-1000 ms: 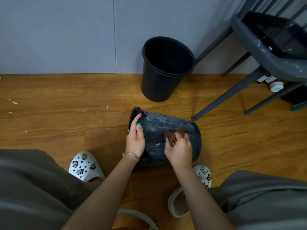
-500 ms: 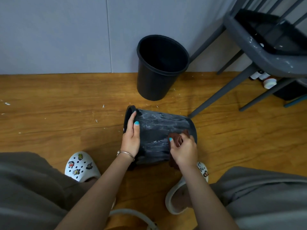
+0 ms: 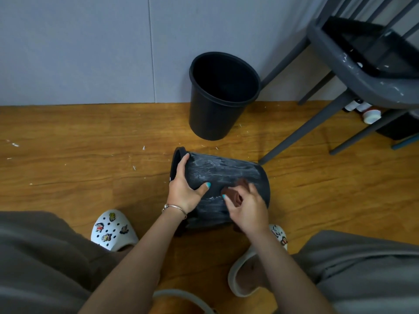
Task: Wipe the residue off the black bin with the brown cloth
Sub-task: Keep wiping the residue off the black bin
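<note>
A: What has moved in the last second?

B: The right hand has carried the brown cloth along the side of the black bin. Half a second ago it pressed near the closed base end; now it sits back toward the middle of the wall.

A: And the left hand?

B: It lay along the rim with fingers pointing up. Now its thumb is splayed across the bin's wall toward the cloth, fingers over the top near the rim.
</note>
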A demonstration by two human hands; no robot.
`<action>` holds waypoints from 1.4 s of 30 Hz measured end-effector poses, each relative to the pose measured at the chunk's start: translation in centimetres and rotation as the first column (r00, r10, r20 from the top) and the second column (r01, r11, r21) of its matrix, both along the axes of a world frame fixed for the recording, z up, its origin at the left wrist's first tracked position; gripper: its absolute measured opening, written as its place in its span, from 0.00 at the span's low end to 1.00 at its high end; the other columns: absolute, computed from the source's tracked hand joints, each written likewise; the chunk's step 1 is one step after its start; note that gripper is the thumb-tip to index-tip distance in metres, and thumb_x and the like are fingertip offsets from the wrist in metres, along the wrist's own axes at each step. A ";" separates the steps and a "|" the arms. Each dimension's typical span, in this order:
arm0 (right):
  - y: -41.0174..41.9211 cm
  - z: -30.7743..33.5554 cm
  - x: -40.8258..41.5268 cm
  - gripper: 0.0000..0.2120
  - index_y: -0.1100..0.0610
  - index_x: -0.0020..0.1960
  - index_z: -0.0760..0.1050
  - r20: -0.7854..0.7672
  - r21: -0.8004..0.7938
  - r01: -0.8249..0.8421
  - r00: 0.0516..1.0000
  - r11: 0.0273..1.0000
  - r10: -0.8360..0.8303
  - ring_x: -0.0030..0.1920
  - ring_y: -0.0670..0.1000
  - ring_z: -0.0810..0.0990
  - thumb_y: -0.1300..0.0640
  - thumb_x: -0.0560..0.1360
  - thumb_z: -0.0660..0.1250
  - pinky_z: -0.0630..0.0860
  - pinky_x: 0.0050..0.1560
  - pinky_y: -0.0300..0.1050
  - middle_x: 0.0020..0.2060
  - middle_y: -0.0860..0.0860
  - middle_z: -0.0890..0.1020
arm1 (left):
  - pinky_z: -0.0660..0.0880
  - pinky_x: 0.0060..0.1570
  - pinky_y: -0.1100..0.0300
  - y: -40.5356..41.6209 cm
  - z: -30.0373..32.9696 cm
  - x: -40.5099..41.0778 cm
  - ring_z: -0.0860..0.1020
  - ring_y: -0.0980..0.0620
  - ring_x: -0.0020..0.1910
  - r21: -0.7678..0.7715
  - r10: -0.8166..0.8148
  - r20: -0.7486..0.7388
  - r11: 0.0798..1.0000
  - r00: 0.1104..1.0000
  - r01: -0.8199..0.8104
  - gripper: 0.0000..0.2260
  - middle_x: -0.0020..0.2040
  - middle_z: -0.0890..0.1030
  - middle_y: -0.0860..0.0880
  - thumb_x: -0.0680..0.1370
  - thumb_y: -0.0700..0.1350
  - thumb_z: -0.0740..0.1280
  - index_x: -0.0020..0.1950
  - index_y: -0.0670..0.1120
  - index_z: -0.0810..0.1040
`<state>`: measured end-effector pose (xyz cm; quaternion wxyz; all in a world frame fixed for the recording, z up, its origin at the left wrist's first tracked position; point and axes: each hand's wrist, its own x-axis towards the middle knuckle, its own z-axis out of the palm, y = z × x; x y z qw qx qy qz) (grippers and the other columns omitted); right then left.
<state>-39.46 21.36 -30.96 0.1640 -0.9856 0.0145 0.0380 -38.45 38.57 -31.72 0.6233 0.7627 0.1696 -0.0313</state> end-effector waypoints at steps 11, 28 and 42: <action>0.0 0.4 0.4 0.15 0.55 0.55 0.78 0.025 -0.026 0.062 0.998 0.998 -0.061 0.50 0.56 0.79 0.46 0.76 0.67 0.71 0.43 0.41 0.54 0.53 0.74 | 0.72 0.64 0.53 0.0 -0.5 -0.6 0.70 0.57 0.63 -0.023 -0.002 -0.001 1.000 1.000 0.002 0.42 0.65 0.70 0.56 0.69 0.43 0.76 0.74 0.61 0.55; -1.7 0.1 2.2 0.14 0.57 0.55 0.77 0.027 -0.046 0.318 0.948 0.947 -0.317 0.51 0.58 0.78 0.47 0.77 0.66 0.71 0.44 0.43 0.57 0.57 0.75 | 0.67 0.62 0.66 -0.2 -0.3 0.0 0.67 0.63 0.60 -0.035 0.022 0.021 0.999 1.000 -0.021 0.41 0.61 0.67 0.62 0.70 0.42 0.76 0.75 0.58 0.56; -1.6 -1.0 0.6 0.14 0.57 0.54 0.78 0.062 -0.002 0.100 0.993 0.995 -0.099 0.48 0.57 0.78 0.47 0.75 0.68 0.74 0.42 0.43 0.54 0.56 0.76 | 0.69 0.65 0.61 0.6 -0.7 -0.1 0.69 0.60 0.63 -0.032 0.003 0.037 0.999 0.999 -0.002 0.42 0.64 0.68 0.61 0.69 0.42 0.77 0.75 0.60 0.56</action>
